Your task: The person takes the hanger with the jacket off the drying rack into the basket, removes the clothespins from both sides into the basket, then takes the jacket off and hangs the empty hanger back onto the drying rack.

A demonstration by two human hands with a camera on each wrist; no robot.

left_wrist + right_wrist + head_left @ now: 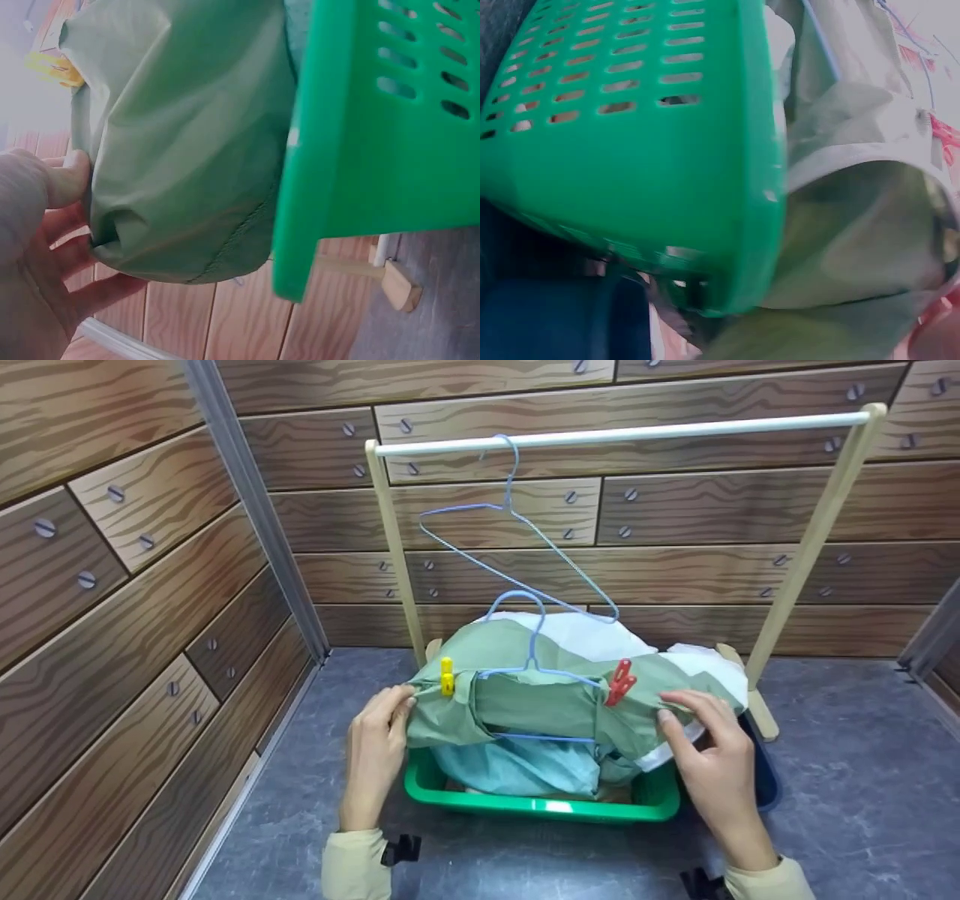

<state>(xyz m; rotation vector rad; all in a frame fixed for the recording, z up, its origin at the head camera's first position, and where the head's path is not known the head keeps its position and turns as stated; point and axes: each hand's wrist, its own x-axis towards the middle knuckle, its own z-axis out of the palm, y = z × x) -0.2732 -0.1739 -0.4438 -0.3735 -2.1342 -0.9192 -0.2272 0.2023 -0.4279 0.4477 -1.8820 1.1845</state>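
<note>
A green cloth garment (536,705) is gathered over a blue wire hanger (534,649) above the green basket (544,808). A yellow clothespin (447,676) clips it on the left, a red clothespin (620,682) on the right. My left hand (377,750) pinches the garment's left edge, thumb in front and fingers behind in the left wrist view. Over the garment's right part is my right hand (712,757), its thumb and index fingertips slightly apart at the cloth. A white-edged opening of the garment shows in the right wrist view, where that hand is mostly out of frame.
Behind stands a wooden rack with a white rail (622,433), an empty blue hanger (517,555) hanging from it. Teal cloth (517,769) lies in the basket, white cloth (592,634) behind the garment. A dark blue container (562,319) stands beside the basket.
</note>
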